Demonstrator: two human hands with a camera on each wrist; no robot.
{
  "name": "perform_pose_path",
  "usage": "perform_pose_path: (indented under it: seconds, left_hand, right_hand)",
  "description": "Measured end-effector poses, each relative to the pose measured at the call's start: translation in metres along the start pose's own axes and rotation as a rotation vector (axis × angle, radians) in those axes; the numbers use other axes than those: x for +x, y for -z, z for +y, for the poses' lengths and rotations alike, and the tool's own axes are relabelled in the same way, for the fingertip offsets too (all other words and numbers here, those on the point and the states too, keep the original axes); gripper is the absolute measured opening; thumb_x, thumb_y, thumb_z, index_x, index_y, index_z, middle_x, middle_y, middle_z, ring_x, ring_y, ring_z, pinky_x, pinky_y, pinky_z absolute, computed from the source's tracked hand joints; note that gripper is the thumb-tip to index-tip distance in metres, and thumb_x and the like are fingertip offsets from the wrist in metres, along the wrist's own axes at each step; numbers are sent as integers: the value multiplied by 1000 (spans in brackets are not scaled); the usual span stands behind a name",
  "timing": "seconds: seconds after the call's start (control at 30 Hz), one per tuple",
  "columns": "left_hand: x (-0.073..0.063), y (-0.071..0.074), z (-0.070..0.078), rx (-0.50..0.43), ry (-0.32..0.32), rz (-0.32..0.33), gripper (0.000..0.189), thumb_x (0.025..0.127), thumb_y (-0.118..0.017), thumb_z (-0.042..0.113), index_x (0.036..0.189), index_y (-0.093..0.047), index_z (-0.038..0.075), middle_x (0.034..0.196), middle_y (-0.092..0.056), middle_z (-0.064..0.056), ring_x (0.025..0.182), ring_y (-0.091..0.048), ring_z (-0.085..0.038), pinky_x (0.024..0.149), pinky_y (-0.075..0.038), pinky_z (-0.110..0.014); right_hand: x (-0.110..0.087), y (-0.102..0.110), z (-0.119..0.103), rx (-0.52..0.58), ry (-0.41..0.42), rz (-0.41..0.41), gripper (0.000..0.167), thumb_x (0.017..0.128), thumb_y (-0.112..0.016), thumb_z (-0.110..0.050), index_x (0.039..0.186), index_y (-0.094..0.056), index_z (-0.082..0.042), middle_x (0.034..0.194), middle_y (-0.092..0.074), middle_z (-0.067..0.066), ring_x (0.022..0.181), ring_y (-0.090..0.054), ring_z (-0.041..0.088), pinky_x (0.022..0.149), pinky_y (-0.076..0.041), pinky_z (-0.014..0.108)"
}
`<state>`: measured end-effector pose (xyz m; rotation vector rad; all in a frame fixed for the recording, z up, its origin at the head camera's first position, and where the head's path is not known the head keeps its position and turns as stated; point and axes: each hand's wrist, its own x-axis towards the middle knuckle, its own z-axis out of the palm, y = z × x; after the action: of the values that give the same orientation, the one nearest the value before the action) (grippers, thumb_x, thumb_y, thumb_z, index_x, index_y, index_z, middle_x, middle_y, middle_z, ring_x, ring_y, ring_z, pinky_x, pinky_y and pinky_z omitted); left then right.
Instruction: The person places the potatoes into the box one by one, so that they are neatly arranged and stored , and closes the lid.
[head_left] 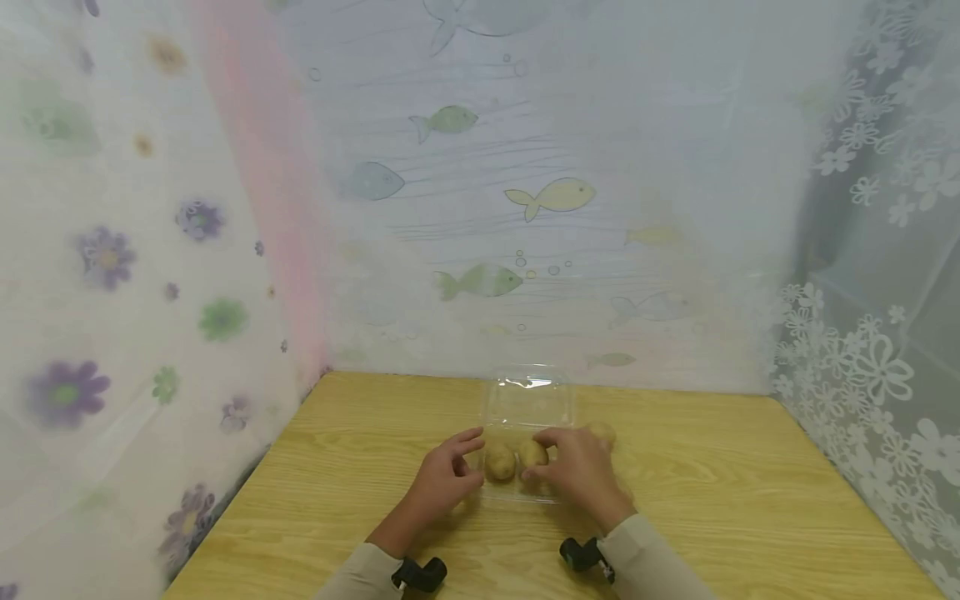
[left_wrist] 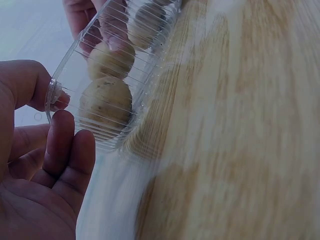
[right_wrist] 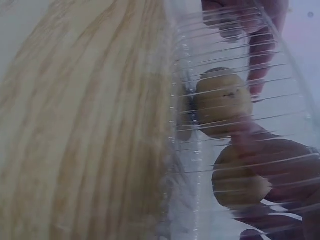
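Note:
A clear plastic clamshell box [head_left: 517, 500] lies on the table with its lid [head_left: 531, 400] tipped back. My left hand [head_left: 447, 473] grips the box's left rim, with fingertips on both sides of the edge in the left wrist view. Inside the box at the left sits a potato [head_left: 500, 462]. Just right of it, my right hand [head_left: 581, 467] pinches a second potato [head_left: 533, 454] between thumb and fingers. Through the ribbed side wall [right_wrist: 225, 60] in the right wrist view, these fingers show around that potato, which is close beside the first one.
Another potato [head_left: 602, 434] lies beyond my right hand, partly covered by it. The wood-grain table [head_left: 712, 500] reaches back to a curtain with fish prints [head_left: 487, 281]. Flowered curtains [head_left: 105, 258] hang at the left and right sides.

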<state>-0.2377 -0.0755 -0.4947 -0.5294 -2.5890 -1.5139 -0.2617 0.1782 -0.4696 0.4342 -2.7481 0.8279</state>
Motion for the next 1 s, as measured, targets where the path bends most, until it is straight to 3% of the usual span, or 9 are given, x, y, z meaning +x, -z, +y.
perform_pose_path:
  seconds: [0.2,0.43,0.8,1.0]
  left_hand:
    - [1,-1,0,-8,-3,-5,56,89,-67,4,144,-61,5,157,-52,-4,71,-55,-5,59,-48,-21]
    - [1,-1,0,-21,1,0,57,87,-67,4,144,-62,6,156,-52,-3,70,-54,-4,58,-47,-21]
    - [2,-2,-5,-10,-22,1,58,88,-68,4,145,-60,5,154,-55,-5,69,-54,-3,57,-47,-21]
    - [3,-2,-8,-11,3,-15,57,89,-68,7,146,-60,8,156,-52,1,70,-55,-4,59,-48,-21]
  right_hand:
    - [-1,-4,0,-53,14,-2,57,62,-97,-46,112,-81,-23,118,-78,-4,113,-71,26,98,-45,53]
    - [-2,-8,-2,-69,6,-12,59,62,-96,-48,113,-80,-22,118,-78,-4,116,-68,31,102,-39,61]
    - [-2,-13,0,-120,-1,-12,60,61,-95,-53,113,-80,-27,115,-78,-7,112,-65,29,92,-39,53]
    - [-1,-14,1,-138,24,-23,62,61,-95,-54,114,-80,-26,112,-78,-8,112,-66,29,92,-41,54]
